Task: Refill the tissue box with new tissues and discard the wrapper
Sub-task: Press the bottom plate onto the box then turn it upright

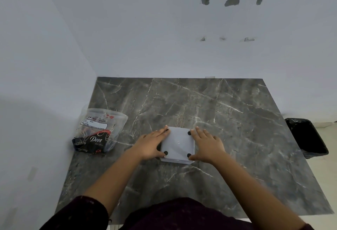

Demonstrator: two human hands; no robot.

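A white square tissue box (pixel 177 144) lies upside down in the middle of the dark marble table (pixel 228 120), its base with black round feet facing up. My left hand (pixel 152 145) presses flat against the box's left side, and my right hand (pixel 207 145) rests flat against its right side, thumbs at the near corners. A clear and black plastic tissue wrapper (pixel 99 132), printed "Dove", stands crumpled and looks empty at the table's left edge by the wall.
A black bin with a liner (pixel 308 136) stands on the floor just past the table's right edge. White walls close the left and far sides. My dark sleeves are at the bottom.
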